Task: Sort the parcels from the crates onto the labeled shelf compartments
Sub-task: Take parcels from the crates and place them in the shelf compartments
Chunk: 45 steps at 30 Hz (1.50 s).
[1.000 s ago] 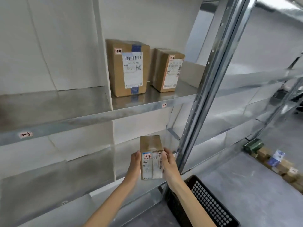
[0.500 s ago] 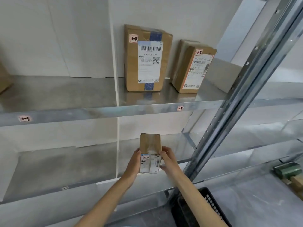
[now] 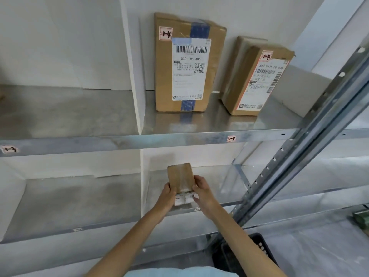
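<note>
A small brown cardboard parcel [image 3: 180,177] with a white label on its near face is held between my left hand [image 3: 167,194] and my right hand [image 3: 202,191]. It sits at the front of the lower right shelf compartment [image 3: 219,186]; I cannot tell whether it rests on the shelf. Above, the compartment marked 14 by a shelf label [image 3: 231,138] holds a tall taped parcel [image 3: 188,64] and a smaller tilted parcel [image 3: 255,78], both tagged 14.
White dividers [image 3: 135,76] split each metal shelf into compartments. The upper left shelf edge carries a label [image 3: 10,149]. A slanted steel upright [image 3: 311,132] stands at the right. A black crate [image 3: 245,254] sits on the floor below my right arm.
The view has moved closer to the shelves. My hands have pushed the small parcel forward into the lower right compartment, tipping its top face toward me.
</note>
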Available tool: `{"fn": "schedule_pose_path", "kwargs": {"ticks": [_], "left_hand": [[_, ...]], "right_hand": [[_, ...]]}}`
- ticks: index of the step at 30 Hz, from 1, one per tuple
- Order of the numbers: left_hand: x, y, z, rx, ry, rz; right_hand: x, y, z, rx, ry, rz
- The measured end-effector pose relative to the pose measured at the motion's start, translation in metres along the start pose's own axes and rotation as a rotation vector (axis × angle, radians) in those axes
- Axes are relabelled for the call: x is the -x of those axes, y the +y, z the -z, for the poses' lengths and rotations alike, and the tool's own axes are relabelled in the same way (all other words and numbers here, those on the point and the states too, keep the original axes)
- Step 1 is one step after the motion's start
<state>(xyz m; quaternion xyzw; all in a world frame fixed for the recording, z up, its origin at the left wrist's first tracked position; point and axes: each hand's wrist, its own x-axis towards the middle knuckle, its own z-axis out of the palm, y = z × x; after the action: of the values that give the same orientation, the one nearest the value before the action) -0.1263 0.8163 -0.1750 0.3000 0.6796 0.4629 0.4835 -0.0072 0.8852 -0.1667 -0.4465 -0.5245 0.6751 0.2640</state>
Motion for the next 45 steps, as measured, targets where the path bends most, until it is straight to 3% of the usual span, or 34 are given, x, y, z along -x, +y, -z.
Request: {"fn": "schedule_pose_path", "kwargs": {"ticks": [9, 16, 34, 45], "left_hand": [[-0.022, -0.004, -0.004, -0.036, 0.128, 0.011], [-0.041, -0.014, -0.009, 0.097, 0.177, 0.024], [-0.076, 0.01, 0.002, 0.177, 0.171, 0.182], [-0.064, 0.006, -0.004, -0.023, 0.234, 0.034]], "right_hand": [[-0.035, 0.016, 0.007, 0.037, -0.078, -0.063], [-0.05, 0.025, 0.019, -0.049, -0.151, -0.063], [-0.097, 0.009, 0.002, 0.146, -0.09, -0.026], [-0.087, 0.012, 0.0, 0.224, -0.096, 0.01]]}}
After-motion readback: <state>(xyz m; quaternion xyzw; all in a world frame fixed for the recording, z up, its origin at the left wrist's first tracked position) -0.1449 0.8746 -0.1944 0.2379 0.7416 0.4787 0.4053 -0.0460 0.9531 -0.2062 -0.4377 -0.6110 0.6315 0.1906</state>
